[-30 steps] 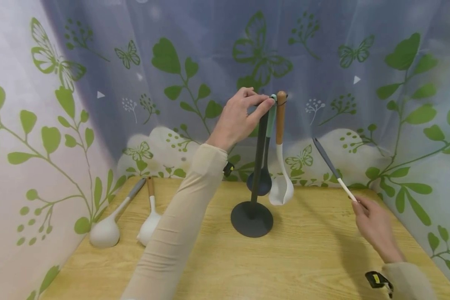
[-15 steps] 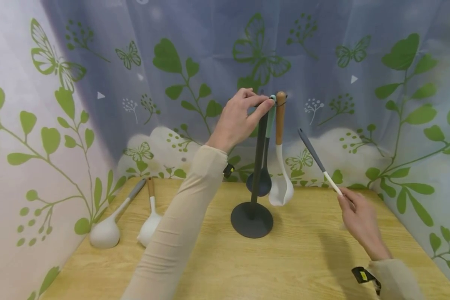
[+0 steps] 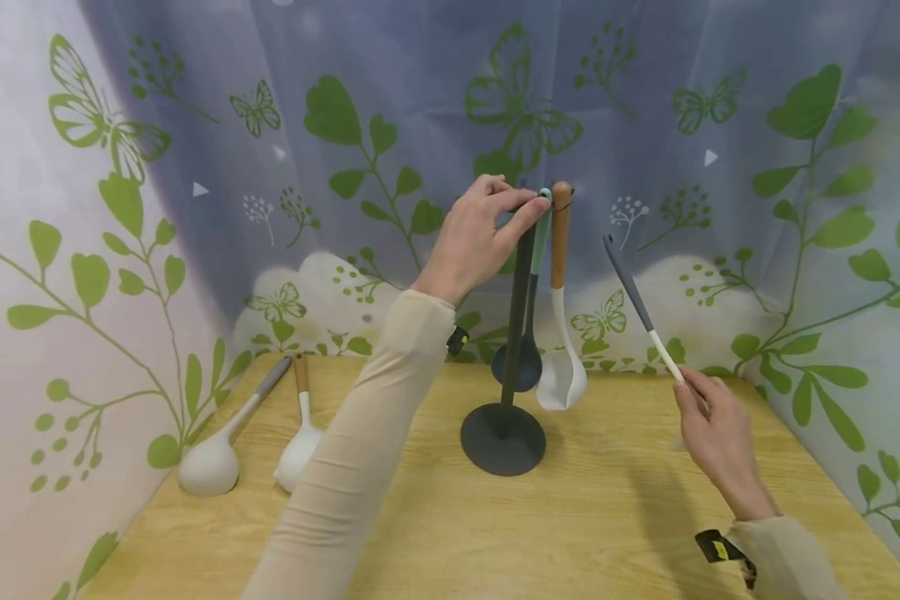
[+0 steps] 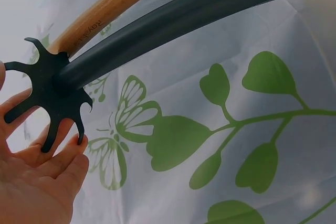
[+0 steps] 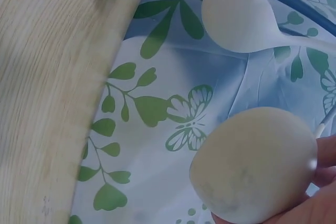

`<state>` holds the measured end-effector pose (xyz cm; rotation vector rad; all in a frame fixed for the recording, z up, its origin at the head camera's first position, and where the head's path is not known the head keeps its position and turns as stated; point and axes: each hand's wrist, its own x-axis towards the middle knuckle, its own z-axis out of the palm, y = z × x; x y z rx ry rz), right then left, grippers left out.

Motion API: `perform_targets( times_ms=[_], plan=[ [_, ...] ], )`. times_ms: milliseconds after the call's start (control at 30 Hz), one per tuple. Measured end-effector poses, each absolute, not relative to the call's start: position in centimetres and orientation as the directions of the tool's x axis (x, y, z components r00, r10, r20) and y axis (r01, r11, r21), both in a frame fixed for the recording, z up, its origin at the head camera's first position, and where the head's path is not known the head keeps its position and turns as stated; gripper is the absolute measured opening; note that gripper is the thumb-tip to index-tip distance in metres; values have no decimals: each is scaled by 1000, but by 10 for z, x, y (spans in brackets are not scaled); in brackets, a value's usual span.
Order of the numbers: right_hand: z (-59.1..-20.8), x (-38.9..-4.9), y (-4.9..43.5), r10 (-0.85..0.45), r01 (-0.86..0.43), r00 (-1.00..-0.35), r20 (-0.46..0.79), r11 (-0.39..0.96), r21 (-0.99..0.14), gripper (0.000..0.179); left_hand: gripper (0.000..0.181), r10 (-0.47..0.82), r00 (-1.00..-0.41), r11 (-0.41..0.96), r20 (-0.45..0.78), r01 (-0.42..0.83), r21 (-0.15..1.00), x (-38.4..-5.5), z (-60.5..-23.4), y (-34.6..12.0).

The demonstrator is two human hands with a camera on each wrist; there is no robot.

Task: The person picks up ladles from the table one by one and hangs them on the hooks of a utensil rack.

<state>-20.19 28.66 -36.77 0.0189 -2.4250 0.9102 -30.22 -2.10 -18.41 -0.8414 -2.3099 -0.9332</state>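
A dark utensil stand (image 3: 517, 333) rises from a round base on the table. My left hand (image 3: 476, 237) holds its top, and the left wrist view shows the fingers around the hooked disc (image 4: 47, 85). From the hooks hang a navy ladle (image 3: 520, 364) with a mint handle and a white ladle (image 3: 564, 379) with a wooden handle. To the right, my right hand (image 3: 722, 437) grips another ladle by its white neck, its grey handle (image 3: 630, 283) pointing up and left. That ladle's white bowl (image 5: 254, 166) shows beside the fingers in the right wrist view.
On the wooden table (image 3: 450, 533), at left, lie a white ladle (image 3: 212, 462) with a grey handle and a white ladle (image 3: 298, 454) with a wooden handle, partly covered by my left sleeve. A patterned curtain (image 3: 420, 100) encloses the back and sides.
My right hand has moved left and slightly up with the ladle, bringing its handle nearer the stand and more upright. The left hand stays on the stand's top.
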Motion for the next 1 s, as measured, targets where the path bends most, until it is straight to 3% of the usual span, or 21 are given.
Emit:
perform_targets(
  times_ms=[333, 1000],
  plan=[
    [-362, -198, 277, 185, -241, -814, 551, 755, -610, 38, 43, 348, -649, 573, 676, 718, 395, -303, -185, -20],
    [-345, -193, 246, 160, -380, -779, 606, 648, -660, 34, 43, 339, -666, 573, 664, 706, 415, -305, -185, -21]
  ],
)
